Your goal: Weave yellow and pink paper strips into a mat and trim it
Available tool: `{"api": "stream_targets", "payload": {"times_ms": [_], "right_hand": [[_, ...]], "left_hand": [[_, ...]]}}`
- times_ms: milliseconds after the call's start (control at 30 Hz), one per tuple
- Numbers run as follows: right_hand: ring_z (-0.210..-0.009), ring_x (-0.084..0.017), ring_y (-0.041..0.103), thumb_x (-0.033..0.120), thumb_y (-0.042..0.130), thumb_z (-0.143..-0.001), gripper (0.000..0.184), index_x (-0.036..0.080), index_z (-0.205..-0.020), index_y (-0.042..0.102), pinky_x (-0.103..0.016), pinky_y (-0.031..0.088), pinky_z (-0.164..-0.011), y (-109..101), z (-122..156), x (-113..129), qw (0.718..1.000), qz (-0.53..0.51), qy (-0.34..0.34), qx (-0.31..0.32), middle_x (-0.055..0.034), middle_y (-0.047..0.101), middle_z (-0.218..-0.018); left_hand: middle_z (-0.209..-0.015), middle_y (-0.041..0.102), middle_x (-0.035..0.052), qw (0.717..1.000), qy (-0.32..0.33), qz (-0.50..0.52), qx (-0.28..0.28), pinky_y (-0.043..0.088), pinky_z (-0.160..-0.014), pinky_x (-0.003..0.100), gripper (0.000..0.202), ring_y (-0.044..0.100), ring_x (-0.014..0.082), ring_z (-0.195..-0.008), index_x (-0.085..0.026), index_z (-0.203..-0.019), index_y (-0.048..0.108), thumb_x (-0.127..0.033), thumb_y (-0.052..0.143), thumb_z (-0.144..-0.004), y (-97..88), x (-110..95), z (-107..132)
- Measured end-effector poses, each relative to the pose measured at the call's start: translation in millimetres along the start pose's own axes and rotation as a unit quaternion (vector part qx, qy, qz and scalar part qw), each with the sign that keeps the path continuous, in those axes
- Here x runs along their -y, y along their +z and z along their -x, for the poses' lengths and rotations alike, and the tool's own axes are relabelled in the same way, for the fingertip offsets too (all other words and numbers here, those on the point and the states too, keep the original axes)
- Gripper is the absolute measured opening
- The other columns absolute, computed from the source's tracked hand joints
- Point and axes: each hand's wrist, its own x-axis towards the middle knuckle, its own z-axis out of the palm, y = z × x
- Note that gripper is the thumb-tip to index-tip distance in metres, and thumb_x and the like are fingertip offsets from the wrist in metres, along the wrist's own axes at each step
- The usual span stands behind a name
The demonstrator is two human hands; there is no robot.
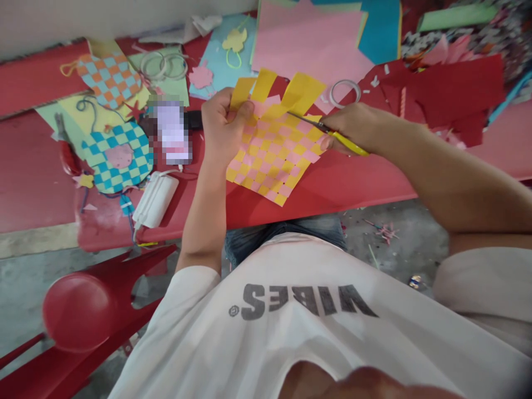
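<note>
- Left hand (222,124) pinches the top of a yellow-and-pink woven paper mat (274,149), its loose yellow strips sticking up.
- Right hand (353,127) grips yellow-handled scissors (349,142), blades lying across the mat's upper right corner.
- The mat lies on a red tabletop (332,185).
- A clear tape roll (344,93) sits just beyond the right hand.
- A finished teal woven paper mat (117,157) lies left, among scattered coloured paper sheets (307,39).

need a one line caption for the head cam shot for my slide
Left hand grips a pink-and-yellow woven paper mat while the right hand holds yellow-handled scissors to it
</note>
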Motion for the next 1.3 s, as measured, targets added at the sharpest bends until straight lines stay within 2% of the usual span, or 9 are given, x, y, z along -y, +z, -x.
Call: {"api": "stream_targets", "payload": {"times_ms": [167, 333, 567, 800, 900, 1033, 1167, 1300], "right_hand": [[-0.086, -0.029, 0.067, 0.072, 0.054, -0.121, 0.058, 0.018, -0.128, 0.075, -0.041, 0.037, -0.079, -1.0, 0.8, 2.2, 0.999, 0.042, 0.002, 0.005, -0.0153, 0.078, -0.097], [-0.086, -0.028, 0.07, 0.07, 0.056, -0.122, 0.057, 0.017, -0.126, 0.077, -0.039, 0.037, -0.077, 4.3, -0.7, -2.8, 0.999, 0.053, -0.001, -0.002, -0.0144, 0.079, -0.096], [-0.071, -0.024, 0.063, 0.066, 0.063, -0.121, 0.05, 0.018, -0.126, 0.076, -0.036, 0.037, -0.069, 5.4, -4.2, -8.3, 0.998, 0.056, -0.02, -0.011, -0.0072, 0.071, -0.082], [-0.078, -0.025, 0.069, 0.065, 0.057, -0.123, 0.049, 0.02, -0.119, 0.078, -0.038, 0.043, -0.076, -0.5, -0.9, -5.2, 0.997, 0.053, -0.051, -0.013, -0.009, 0.075, -0.086], [-0.078, -0.025, 0.068, 0.063, 0.057, -0.122, 0.047, 0.022, -0.115, 0.077, -0.039, 0.044, -0.076, 0.6, -0.4, -8.4, 0.998, 0.027, -0.047, -0.018, -0.0091, 0.075, -0.086], [-0.078, -0.024, 0.068, 0.057, 0.068, -0.119, 0.035, 0.024, -0.11, 0.077, -0.038, 0.044, -0.078, 0.2, -0.1, -9.6, 0.999, 0.02, -0.042, -0.009, -0.0062, 0.076, -0.086], [-0.083, -0.027, 0.073, 0.053, 0.072, -0.118, 0.033, 0.021, -0.117, 0.081, -0.04, 0.043, -0.079, -3.6, 0.0, -4.9, 0.999, 0.038, -0.006, 0.008, -0.0095, 0.081, -0.091], [-0.086, -0.029, 0.075, 0.06, 0.068, -0.119, 0.042, 0.02, -0.122, 0.08, -0.041, 0.045, -0.08, -3.6, 0.3, -8.9, 0.999, 0.031, -0.012, -0.005, -0.0118, 0.083, -0.095]], "left_hand": [[-0.076, 0.064, -0.0014, 1.0, 0.023, 0.017, -0.009, 0.036, -0.069, 0.042, 0.05, 0.053, 0.0176, -0.074, -0.03, -0.081, 0.075, -0.074, 0.094, -0.096, 0.3, 14.8, -2.4], [-0.079, 0.065, -0.0025, 0.999, 0.009, 0.031, 0.0, 0.042, -0.07, 0.041, 0.036, 0.052, 0.0174, -0.077, -0.031, -0.087, 0.076, -0.058, 0.091, -0.104, 0.6, 9.2, -1.2], [-0.076, 0.06, -0.0023, 1.0, 0.009, 0.027, -0.001, 0.033, -0.072, 0.041, 0.036, 0.044, 0.0171, -0.075, -0.029, -0.081, 0.076, -0.051, 0.096, -0.101, -1.8, 12.1, -4.2], [-0.077, 0.062, -0.0027, 0.999, 0.021, 0.023, 0.013, 0.036, -0.074, 0.041, 0.039, 0.045, 0.0175, -0.076, -0.028, -0.082, 0.076, -0.055, 0.096, -0.101, -2.2, 17.9, -5.4], [-0.077, 0.061, -0.0015, 1.0, 0.017, 0.016, 0.007, 0.035, -0.072, 0.042, 0.035, 0.048, 0.0166, -0.075, -0.027, -0.082, 0.077, -0.051, 0.094, -0.103, 0.5, 14.4, -3.9], [-0.076, 0.059, -0.0008, 1.0, 0.004, 0.016, -0.002, 0.034, -0.069, 0.043, 0.03, 0.048, 0.0173, -0.072, -0.029, -0.081, 0.077, -0.041, 0.09, -0.104, 3.8, 6.3, -0.4], [-0.077, 0.058, -0.0012, 1.0, 0.01, 0.012, 0.0, 0.036, -0.071, 0.042, 0.025, 0.048, 0.0176, -0.073, -0.029, -0.082, 0.075, -0.034, 0.087, -0.104, 4.0, 2.4, 0.6], [-0.078, 0.058, -0.0026, 1.0, 0.001, 0.007, 0.003, 0.037, -0.071, 0.038, 0.031, 0.045, 0.0148, -0.074, -0.027, -0.083, 0.074, -0.043, 0.091, -0.103, 3.6, 11.5, -2.3]]}}
